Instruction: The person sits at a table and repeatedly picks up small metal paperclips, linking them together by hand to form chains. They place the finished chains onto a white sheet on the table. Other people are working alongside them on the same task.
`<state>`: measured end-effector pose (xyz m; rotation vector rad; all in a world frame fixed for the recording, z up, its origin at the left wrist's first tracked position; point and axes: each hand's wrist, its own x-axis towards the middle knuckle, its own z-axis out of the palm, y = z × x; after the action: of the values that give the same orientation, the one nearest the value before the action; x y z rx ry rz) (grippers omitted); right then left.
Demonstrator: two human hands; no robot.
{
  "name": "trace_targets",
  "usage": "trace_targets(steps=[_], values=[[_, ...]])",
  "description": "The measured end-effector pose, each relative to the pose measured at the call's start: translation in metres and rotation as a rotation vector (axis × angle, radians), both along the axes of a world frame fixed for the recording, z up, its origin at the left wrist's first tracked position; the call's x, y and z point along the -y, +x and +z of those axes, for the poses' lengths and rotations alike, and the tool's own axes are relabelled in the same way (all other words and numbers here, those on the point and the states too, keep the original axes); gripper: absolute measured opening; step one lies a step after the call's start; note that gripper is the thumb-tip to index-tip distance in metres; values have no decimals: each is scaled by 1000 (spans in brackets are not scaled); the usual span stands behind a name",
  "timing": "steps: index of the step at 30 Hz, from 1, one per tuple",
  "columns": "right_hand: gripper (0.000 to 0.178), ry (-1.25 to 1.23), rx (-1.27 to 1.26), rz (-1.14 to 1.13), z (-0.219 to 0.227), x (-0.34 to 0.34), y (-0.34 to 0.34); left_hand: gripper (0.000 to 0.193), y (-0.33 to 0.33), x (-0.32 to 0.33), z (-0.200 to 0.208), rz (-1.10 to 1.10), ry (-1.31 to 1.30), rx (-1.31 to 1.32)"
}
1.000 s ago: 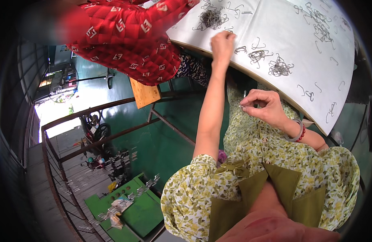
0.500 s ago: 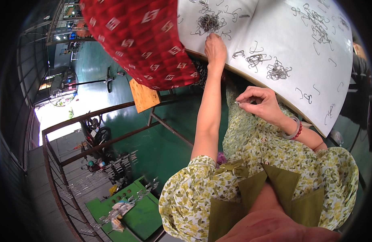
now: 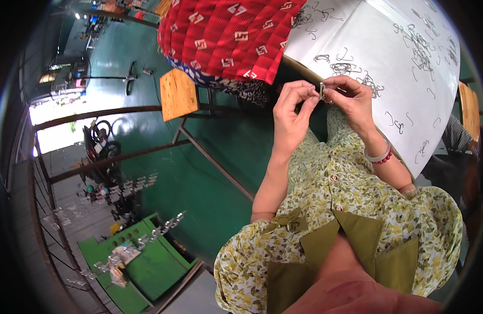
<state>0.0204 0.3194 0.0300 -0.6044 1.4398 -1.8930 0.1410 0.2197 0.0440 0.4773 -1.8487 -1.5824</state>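
Over my lap, just off the edge of the white tabletop (image 3: 403, 94), my two hands meet fingertip to fingertip. My right hand (image 3: 354, 102) pinches a small silvery metal piece (image 3: 322, 91), held upright between thumb and forefinger. From the other side, my left hand (image 3: 293, 112) has its thumb and forefinger closed close to that piece; whatever they grip is too small to make out. Beside my right hand lies a tangle of thin dark wire hooks (image 3: 370, 86) on the tabletop. Another cluster of hooks (image 3: 345, 68) sits just beyond my fingertips.
More wire hooks (image 3: 420, 46) are scattered across the tabletop's far right. A red quilted cloth (image 3: 228, 39) with white marks bulges at the far left. Beyond it stand a wooden stool (image 3: 178, 94) and a rusty metal frame (image 3: 115, 111). A green bench (image 3: 147, 267) is at lower left.
My left hand has come back from the hook pile by the red cloth to meet my right hand. My right hand has risen slightly. The view has shifted, and the red cloth now covers part of that pile.
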Motion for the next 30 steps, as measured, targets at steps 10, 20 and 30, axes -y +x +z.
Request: trace_targets(steps=[10,20,30], values=[[19,-91,-353,55,-1,10,0,6,-9,-5,-24,125,45,-70],[19,531,-1379,152,-91,128,-175,5,15,-3,-29,201,203,-38],[24,259,-1542,240,-155,136,-190,8,33,-9,-48,257,138,11]])
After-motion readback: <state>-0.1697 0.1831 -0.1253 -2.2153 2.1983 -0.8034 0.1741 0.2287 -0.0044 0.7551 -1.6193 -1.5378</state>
